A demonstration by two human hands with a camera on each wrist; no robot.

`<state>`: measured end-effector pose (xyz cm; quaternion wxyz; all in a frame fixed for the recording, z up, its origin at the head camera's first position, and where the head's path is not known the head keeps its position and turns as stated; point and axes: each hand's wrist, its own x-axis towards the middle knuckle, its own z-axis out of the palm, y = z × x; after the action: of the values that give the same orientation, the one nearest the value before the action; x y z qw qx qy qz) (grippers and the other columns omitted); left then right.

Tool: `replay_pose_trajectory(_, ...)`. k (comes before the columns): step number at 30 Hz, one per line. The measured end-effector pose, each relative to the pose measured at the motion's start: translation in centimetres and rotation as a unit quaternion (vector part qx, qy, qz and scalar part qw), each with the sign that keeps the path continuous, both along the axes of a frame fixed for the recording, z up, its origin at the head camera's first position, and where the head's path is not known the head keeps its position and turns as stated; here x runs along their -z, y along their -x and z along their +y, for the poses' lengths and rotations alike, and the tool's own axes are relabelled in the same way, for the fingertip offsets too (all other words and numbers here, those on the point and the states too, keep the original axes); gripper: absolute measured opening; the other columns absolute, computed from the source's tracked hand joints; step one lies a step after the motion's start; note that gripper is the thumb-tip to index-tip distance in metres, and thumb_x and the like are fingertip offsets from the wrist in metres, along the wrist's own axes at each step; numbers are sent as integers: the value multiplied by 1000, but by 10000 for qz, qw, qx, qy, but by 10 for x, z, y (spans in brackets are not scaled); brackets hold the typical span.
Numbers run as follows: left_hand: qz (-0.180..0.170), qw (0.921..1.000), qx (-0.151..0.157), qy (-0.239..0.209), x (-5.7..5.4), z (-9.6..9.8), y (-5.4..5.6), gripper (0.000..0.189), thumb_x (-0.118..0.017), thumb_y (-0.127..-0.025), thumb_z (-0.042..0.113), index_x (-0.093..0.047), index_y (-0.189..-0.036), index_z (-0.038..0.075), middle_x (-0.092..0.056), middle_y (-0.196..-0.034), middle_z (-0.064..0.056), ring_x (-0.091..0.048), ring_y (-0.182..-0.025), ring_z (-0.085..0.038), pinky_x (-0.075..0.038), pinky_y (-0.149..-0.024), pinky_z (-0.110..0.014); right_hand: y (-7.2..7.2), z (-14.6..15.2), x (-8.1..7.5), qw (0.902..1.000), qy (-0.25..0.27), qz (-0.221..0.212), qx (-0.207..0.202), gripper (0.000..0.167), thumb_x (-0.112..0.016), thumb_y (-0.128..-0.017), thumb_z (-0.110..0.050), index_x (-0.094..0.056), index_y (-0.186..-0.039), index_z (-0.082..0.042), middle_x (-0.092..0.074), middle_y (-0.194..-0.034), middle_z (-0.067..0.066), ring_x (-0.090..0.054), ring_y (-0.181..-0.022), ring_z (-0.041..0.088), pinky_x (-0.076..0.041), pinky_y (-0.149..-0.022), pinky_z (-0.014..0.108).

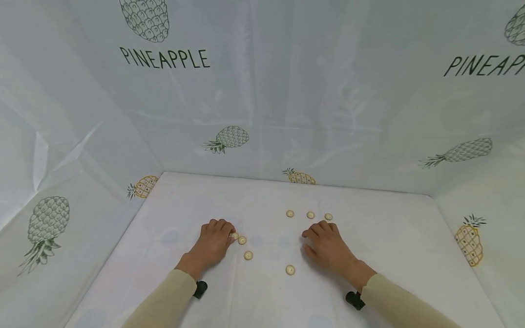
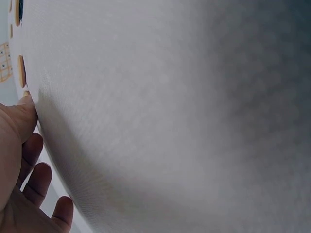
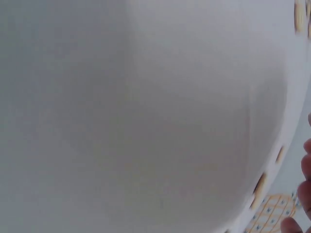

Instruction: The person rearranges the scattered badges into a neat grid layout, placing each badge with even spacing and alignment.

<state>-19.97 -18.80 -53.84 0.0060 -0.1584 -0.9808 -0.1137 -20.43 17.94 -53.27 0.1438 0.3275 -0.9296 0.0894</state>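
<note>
My left hand (image 1: 212, 241) rests low on the left of the white table, its thumb and fingertips pinching a small round wooden disc (image 1: 235, 236). In the left wrist view the thumb (image 2: 22, 116) covers most of that disc. Just right of it lies a second disc (image 1: 242, 240), and a third disc (image 1: 248, 255) is a little nearer. My right hand (image 1: 327, 246) hovers palm down with loosely bent fingers, with nothing visible in it. Right beyond its fingertips is a disc (image 1: 328, 217). Marks on the discs' tops are too small to read.
Two more discs, one (image 1: 310, 215) and another (image 1: 290, 213), form a loose row at the back. A single disc (image 1: 290, 270) lies nearer, between the hands. A pineapple-printed sheet (image 1: 270, 86) hangs behind and beside the white tabletop (image 1: 374, 213).
</note>
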Motion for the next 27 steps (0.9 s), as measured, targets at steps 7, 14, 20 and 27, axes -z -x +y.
replay_pose_trajectory(7,-92,9999,-31,95,-1,0,0,19,-66,-106,28,-63,-120,15,-62,-120,-5,-53,-115,-29,-44,-104,-54,-26,-11,3,9959,23,-278,-859,27,-79,-94,-23,-72,-120,-19,-65,-111,-5,-52,-109,17,-43,-92,41)
replay_pose_trajectory(14,-102,9999,-42,21,-2,1,-2,18,-67,-106,26,-63,-119,15,-62,-119,-5,-53,-117,-30,-44,-104,-55,-36,-19,5,9896,194,-351,-1379,20,-77,-95,-17,-75,-114,-24,-67,-110,-10,-53,-106,13,-43,-89,35)
replay_pose_trajectory(20,-32,10000,-12,34,-1,1,-2,17,-64,-107,28,-62,-118,15,-61,-117,-5,-53,-114,-30,-44,-102,-55,-38,-21,7,9888,155,-136,-1476,14,-82,-93,-19,-77,-105,-23,-67,-108,-8,-55,-103,13,-46,-86,34)
replay_pose_trajectory(27,9,10000,-17,33,0,2,-2,18,-64,-107,28,-62,-118,14,-61,-117,-6,-54,-114,-31,-44,-102,-55,-41,-21,9,9944,-76,-161,-1038,17,-80,-95,-38,-73,-103,-24,-65,-103,-9,-52,-99,12,-43,-84,32)
